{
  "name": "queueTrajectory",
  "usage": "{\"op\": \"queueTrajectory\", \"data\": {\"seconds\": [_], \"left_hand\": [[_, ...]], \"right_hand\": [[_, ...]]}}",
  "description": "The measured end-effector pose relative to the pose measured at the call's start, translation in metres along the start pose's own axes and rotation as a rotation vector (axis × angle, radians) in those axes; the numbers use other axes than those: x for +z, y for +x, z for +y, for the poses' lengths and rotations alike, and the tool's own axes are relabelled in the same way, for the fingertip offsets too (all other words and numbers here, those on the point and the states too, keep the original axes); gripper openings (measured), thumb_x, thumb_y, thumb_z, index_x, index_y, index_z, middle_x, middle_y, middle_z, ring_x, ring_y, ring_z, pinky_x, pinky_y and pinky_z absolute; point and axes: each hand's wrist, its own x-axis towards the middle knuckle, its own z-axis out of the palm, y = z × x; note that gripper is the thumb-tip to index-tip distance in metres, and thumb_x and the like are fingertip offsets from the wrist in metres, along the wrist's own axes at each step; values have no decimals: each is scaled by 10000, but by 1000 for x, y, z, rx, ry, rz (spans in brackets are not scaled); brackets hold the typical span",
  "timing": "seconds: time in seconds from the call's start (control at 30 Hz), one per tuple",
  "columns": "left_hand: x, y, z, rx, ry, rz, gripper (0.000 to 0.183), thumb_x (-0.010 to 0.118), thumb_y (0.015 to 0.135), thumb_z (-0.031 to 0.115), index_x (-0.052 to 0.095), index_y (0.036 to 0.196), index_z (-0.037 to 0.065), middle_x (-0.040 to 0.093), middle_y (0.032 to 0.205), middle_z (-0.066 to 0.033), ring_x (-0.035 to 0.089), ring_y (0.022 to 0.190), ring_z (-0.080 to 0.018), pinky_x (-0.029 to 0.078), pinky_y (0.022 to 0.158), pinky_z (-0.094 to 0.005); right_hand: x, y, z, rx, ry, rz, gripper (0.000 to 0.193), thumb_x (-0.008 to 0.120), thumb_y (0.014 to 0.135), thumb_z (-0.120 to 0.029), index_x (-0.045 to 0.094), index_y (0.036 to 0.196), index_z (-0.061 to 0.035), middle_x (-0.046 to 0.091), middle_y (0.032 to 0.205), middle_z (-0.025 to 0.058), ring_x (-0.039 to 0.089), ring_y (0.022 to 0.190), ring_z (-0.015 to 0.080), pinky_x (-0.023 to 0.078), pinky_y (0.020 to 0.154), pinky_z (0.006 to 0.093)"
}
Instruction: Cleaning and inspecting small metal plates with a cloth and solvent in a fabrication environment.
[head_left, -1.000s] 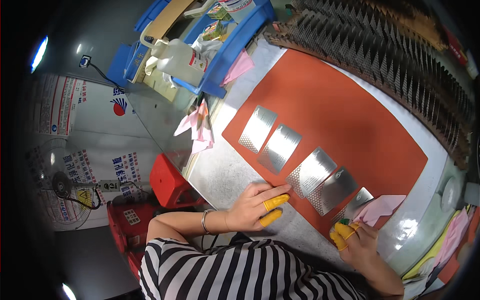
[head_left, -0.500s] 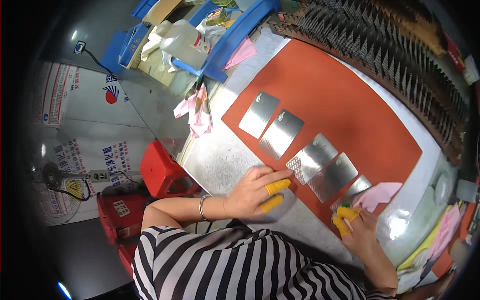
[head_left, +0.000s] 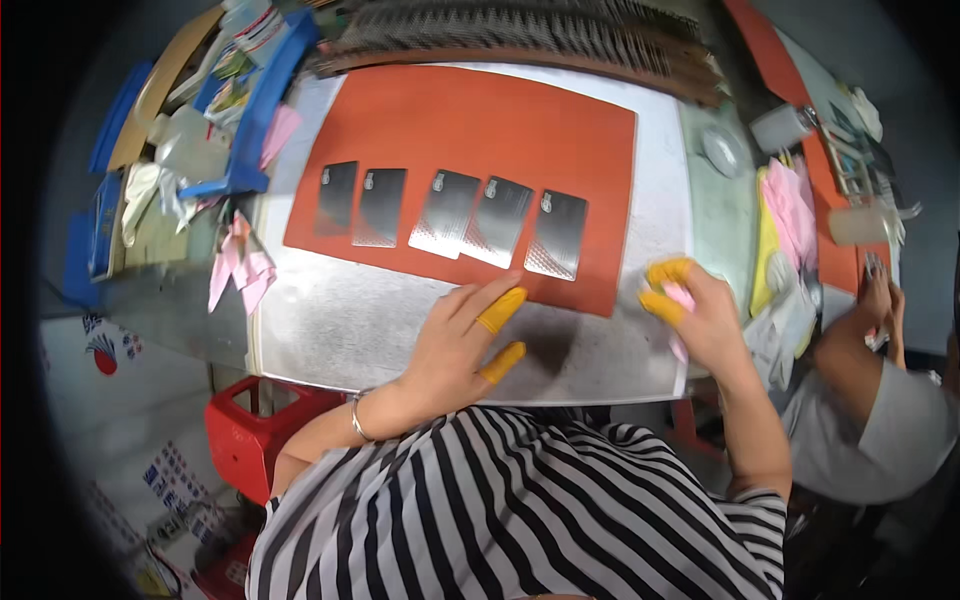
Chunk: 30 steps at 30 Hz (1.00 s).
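Note:
Several silver metal cards lie in a row on an orange-red mat (head_left: 480, 115); the rightmost card (head_left: 556, 235) lies apart, while two middle cards (head_left: 497, 222) touch or slightly overlap. My left hand (head_left: 450, 345), with yellow finger cots on two fingers, hovers at the mat's near edge, its fingers apart and nothing in them. One fingertip comes close to the lower edge of the middle cards. Right of the mat, my right hand (head_left: 712, 318), also in yellow finger cots, pinches a crumpled pink cloth (head_left: 681, 296), mostly hidden by the fingers.
A rack of thin metal plates (head_left: 520, 42) spans the back. Blue bins (head_left: 262, 120) with bottles and bags stand at left, above a hanging pink cloth (head_left: 240, 262). At right lie pink and yellow cloths (head_left: 788, 215), and a co-worker's hand (head_left: 878, 300) is near. A red stool (head_left: 255, 425) stands lower left.
The view has swung round to the right. My right hand with the pink cloth has moved off the rightmost card, which now lies uncovered. My left hand stays near the mat's edge.

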Motion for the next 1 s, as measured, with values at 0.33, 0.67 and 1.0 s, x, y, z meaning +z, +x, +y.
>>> {"op": "queueTrajectory", "data": {"seconds": [0.33,0.67,1.0], "left_hand": [[22,13,15,6,155,-153,539,690,679,208,494,1120,-33,433,1240,-142,452,958,-292,390,803,-367],[2,11,7,-85,22,-56,502,689,687,170,503,1104,-37,480,1186,-154,489,859,-295,416,754,-366],[-16,9,-14,-94,211,-90,504,695,679,200,521,1093,-31,489,1204,-134,480,783,-265,424,704,-337]], "right_hand": [[52,61,28,-275,-581,-84,157,610,750,-183,573,808,-43,607,711,158,591,653,345,474,561,421],[75,57,21,-568,-516,-187,152,590,745,-177,554,719,-31,568,629,153,565,564,331,446,527,426],[97,79,7,-529,-511,-76,101,554,697,-88,546,779,-29,596,669,145,592,565,308,451,510,429]]}}
